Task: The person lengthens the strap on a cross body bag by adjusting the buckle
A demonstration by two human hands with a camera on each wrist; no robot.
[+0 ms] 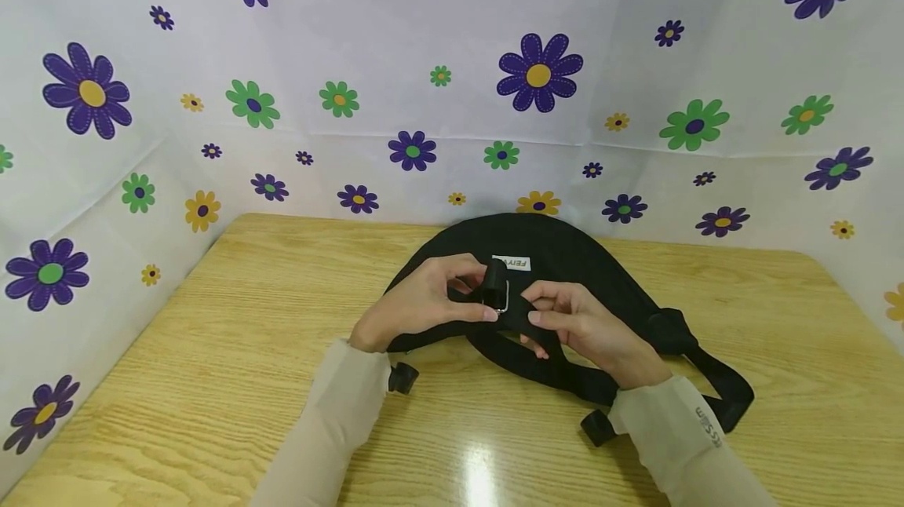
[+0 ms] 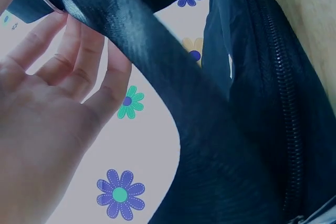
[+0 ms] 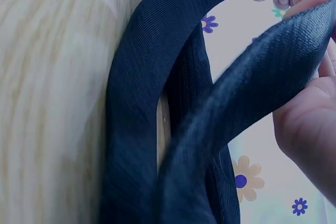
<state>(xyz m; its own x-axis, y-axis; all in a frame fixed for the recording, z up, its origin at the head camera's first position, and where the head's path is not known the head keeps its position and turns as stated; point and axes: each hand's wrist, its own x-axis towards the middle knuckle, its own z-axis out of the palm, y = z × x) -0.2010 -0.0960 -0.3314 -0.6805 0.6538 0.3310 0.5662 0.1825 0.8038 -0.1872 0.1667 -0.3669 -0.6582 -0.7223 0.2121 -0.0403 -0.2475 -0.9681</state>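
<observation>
A black waist bag (image 1: 551, 236) with a small white label (image 1: 521, 264) lies on the table behind both hands. In front of it, my left hand (image 1: 427, 299) pinches a metal-framed strap buckle (image 1: 504, 301), with black webbing looped through the frame. Just to the right, my right hand (image 1: 589, 330) pinches the black strap (image 1: 519, 322) between thumb and fingers. The strap (image 2: 152, 51) sweeps past my left hand (image 2: 52, 93) in the left wrist view, beside the bag's zipper (image 2: 286, 87). The right wrist view has my right hand (image 3: 310, 114) gripping a twisted strap length (image 3: 262, 61).
The wooden table (image 1: 282, 287) carries the bag. Its strap loop with a black end piece (image 1: 734, 401) lies at the right. A flower-patterned white cloth (image 1: 438, 36) hangs behind and at the sides. Dark wrist-band parts (image 1: 599, 428) show beside the sleeves.
</observation>
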